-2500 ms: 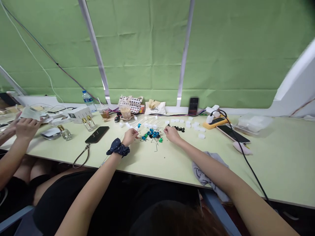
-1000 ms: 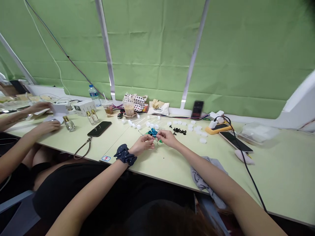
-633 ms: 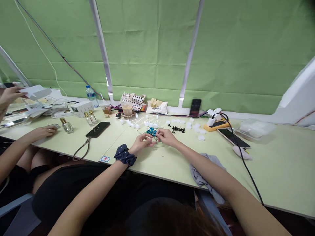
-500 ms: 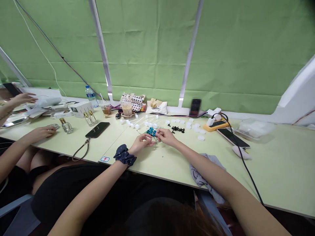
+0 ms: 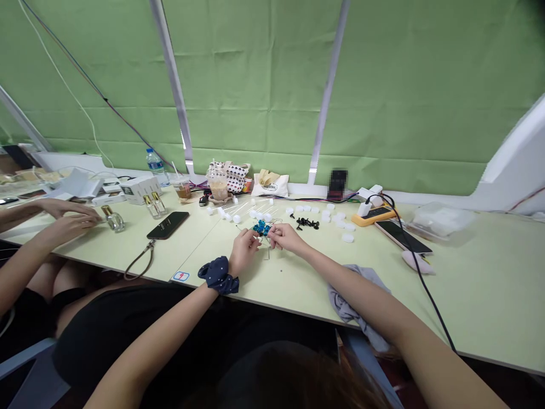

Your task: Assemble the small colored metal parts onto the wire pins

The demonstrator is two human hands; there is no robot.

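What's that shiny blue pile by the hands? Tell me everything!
The blue pile is a little heap of small, glossy pieces, bright blue with darker bits, maybe plastic. It lies on the pale table, just past the left hand and right hand, which partly hide it. Thin, metal-looking wires poke out on its near side. The pieces are too small to make out their shapes, and I can't tell whether the hands touch them.
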